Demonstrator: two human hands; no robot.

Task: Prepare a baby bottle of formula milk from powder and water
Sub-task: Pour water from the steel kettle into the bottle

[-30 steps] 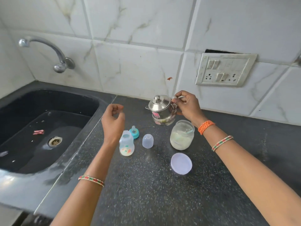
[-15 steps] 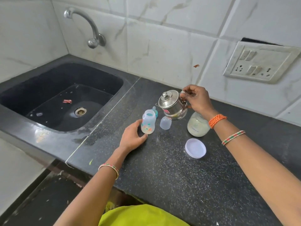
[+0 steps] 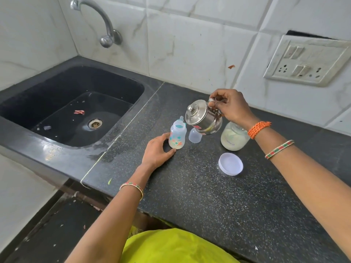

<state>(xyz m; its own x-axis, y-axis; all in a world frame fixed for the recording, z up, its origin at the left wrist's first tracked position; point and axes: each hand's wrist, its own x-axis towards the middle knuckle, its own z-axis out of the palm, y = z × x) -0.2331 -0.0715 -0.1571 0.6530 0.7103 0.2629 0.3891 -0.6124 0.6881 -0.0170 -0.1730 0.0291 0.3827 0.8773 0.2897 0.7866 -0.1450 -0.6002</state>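
Note:
A small clear baby bottle (image 3: pixel 177 136) with coloured prints stands open on the black counter (image 3: pixel 209 196). My left hand (image 3: pixel 156 150) holds its base, thumb and fingers curved around it. My right hand (image 3: pixel 230 108) grips the handle of a small lidded steel kettle (image 3: pixel 203 117), lifted and tilted with its spout over the bottle's mouth. A glass jar of pale powder (image 3: pixel 234 137) stands open behind my right wrist. The teal teat ring (image 3: pixel 182 119) shows just behind the bottle.
The jar's white lid (image 3: pixel 230 164) lies on the counter in front. A clear bottle cap (image 3: pixel 195 135) stands between bottle and jar. A black sink (image 3: pixel 76 105) with a tap (image 3: pixel 98 19) is to the left. A wall socket panel (image 3: pixel 307 60) is at the right.
My left hand came down from the air and took hold of the bottle's base. My right hand lifted the kettle and tilted it toward the bottle's mouth. The camera swung right and down.

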